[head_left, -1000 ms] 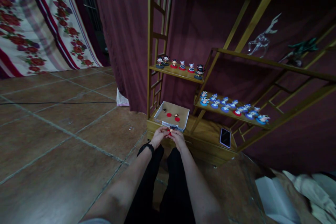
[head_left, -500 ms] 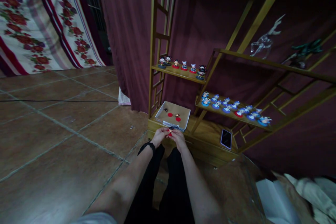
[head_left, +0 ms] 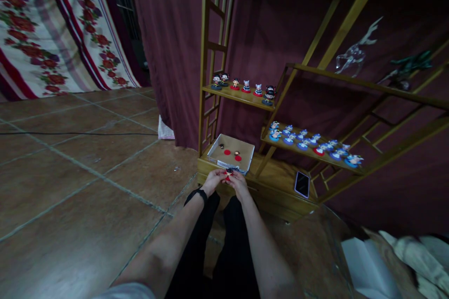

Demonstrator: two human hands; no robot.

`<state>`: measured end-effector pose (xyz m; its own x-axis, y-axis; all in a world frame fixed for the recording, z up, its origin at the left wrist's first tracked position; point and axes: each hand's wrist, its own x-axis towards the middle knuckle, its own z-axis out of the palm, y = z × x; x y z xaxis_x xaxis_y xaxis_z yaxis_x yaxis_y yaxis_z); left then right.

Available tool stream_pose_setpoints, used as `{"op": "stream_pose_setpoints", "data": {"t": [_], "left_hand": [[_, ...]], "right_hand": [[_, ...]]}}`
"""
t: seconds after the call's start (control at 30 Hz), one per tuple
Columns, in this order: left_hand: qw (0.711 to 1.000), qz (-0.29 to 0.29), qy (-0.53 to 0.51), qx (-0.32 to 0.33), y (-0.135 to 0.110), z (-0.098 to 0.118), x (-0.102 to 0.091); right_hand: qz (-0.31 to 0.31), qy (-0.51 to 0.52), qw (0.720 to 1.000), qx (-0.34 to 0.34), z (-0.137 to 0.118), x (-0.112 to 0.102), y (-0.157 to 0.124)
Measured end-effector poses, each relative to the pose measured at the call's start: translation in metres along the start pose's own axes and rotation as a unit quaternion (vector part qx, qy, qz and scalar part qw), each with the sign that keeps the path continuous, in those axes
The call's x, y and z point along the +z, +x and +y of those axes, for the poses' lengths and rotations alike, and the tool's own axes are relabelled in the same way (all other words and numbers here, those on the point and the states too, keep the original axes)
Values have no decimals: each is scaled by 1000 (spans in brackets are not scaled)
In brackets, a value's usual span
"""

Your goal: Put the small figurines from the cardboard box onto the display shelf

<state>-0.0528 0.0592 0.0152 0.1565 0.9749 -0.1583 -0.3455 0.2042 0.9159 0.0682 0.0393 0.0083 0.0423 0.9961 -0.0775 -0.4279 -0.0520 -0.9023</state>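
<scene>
Both my hands meet just in front of a shallow cardboard box [head_left: 245, 162] on the lowest wooden shelf. My left hand [head_left: 214, 180] and my right hand [head_left: 239, 182] pinch a small figurine with a red base [head_left: 228, 173] between their fingertips. Inside the box lie two red discs and two small dark figurine parts [head_left: 237, 153]. A row of small figurines [head_left: 242, 87] stands on the upper left shelf. Several blue-based figurines [head_left: 308, 143] fill the middle shelf to the right.
A phone [head_left: 301, 184] lies on the bottom shelf board at the right. The golden shelf frame [head_left: 205, 56] stands against dark red curtains. A glass deer [head_left: 354, 51] sits higher up. White cloth and paper [head_left: 372, 261] lie on the tiled floor at right.
My hands stay together on the figurine and shift only slightly; the camera view has tilted a little. Nothing else moved.
</scene>
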Motion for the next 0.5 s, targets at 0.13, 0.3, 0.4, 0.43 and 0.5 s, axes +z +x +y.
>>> {"op": "stream_pose_setpoints", "data": {"t": [0.13, 0.3, 0.4, 0.43, 0.5], "left_hand": [[1000, 0, -12, 0, 0, 0, 1], [1000, 0, -17, -11, 0, 1, 1], [1000, -3, -17, -22, 0, 2, 1], [1000, -3, -18, -25, 0, 3, 1], [999, 0, -21, -30, 1, 3, 1]], "right_hand": [[14, -1, 1000, 2, 2, -2, 2], [18, 4, 1000, 1, 1, -1, 3], [24, 22, 999, 3, -2, 1, 3], [27, 26, 999, 5, -2, 2, 3], [27, 30, 999, 9, -3, 3, 2]]}}
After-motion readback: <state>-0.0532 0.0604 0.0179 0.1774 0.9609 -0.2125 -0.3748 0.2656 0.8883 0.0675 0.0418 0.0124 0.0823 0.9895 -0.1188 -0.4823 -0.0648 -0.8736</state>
